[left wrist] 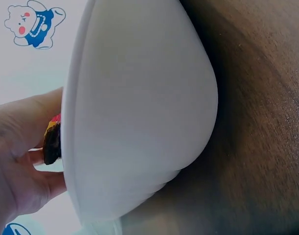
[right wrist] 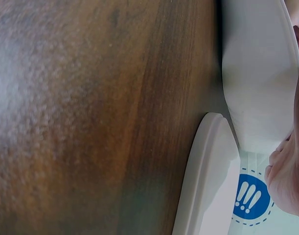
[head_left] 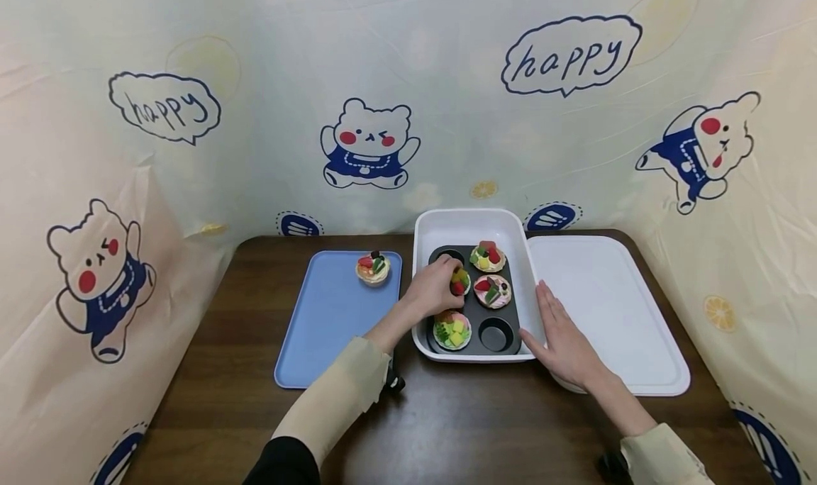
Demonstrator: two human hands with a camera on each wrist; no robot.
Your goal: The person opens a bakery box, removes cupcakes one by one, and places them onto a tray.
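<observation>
In the head view my left hand [head_left: 435, 286] reaches over a dark muffin tin [head_left: 474, 339] and grips a fruit tart [head_left: 460, 281] at its left middle cup. Part of that tart is hidden behind the fingers. Other fruit tarts fill cups around it: a green-and-yellow-topped one [head_left: 452, 330] in front, a red-topped one [head_left: 488, 257] at the back right and a pink one [head_left: 492, 291] on the right. The tin lies inside a deep white tray [head_left: 528, 286]. My right hand [head_left: 564, 343], fingers straight, rests against the tray's right side.
A blue tray [head_left: 325, 329] on the left carries one fruit tart [head_left: 373, 268]. To the right lies a flat white tray [head_left: 613, 308], partly under my right hand. All stand on a brown wooden table [head_left: 447, 428], with a printed curtain [head_left: 268, 152] behind.
</observation>
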